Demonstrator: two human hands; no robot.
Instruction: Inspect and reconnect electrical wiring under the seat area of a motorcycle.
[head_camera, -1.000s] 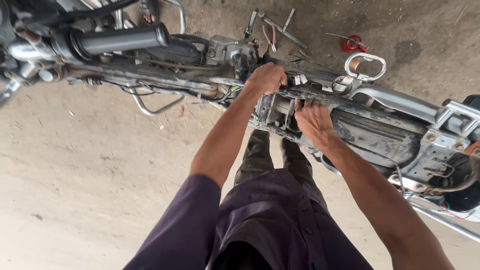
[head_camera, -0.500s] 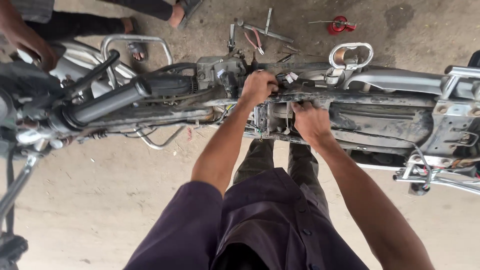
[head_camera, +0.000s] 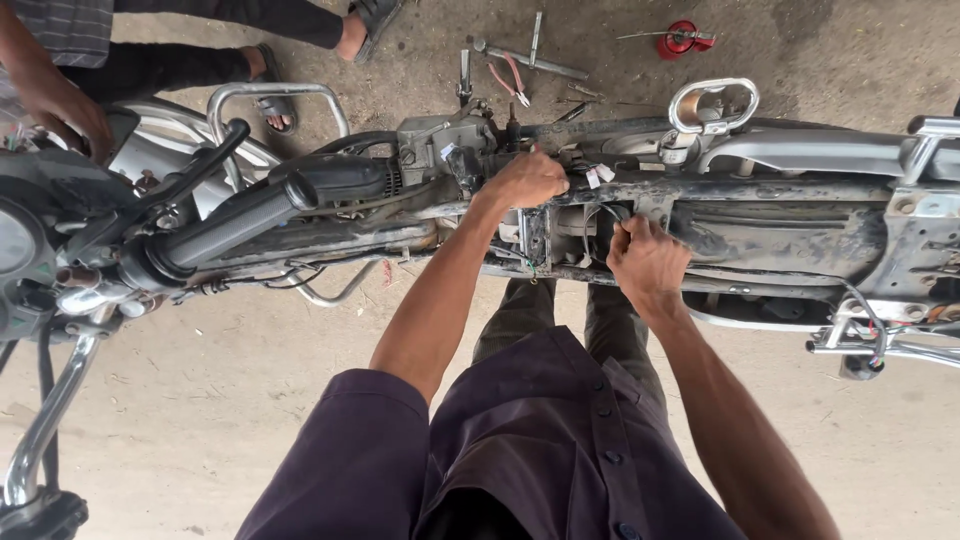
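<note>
Reaching into the stripped motorbike frame (head_camera: 780, 215), the left hand (head_camera: 527, 180) pressed on the top bar — its grip curled shut. The right hand (head_camera: 645, 262) pinched thin wires (head_camera: 598, 215) inside the frame's middle.

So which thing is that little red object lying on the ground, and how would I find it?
Start from the stripped motorcycle frame lying across the picture, then look to the concrete floor on its far side, where hand tools lie scattered. To their right sits the small red object with a thin spout; it is the only red thing among grey metal tools.
</note>
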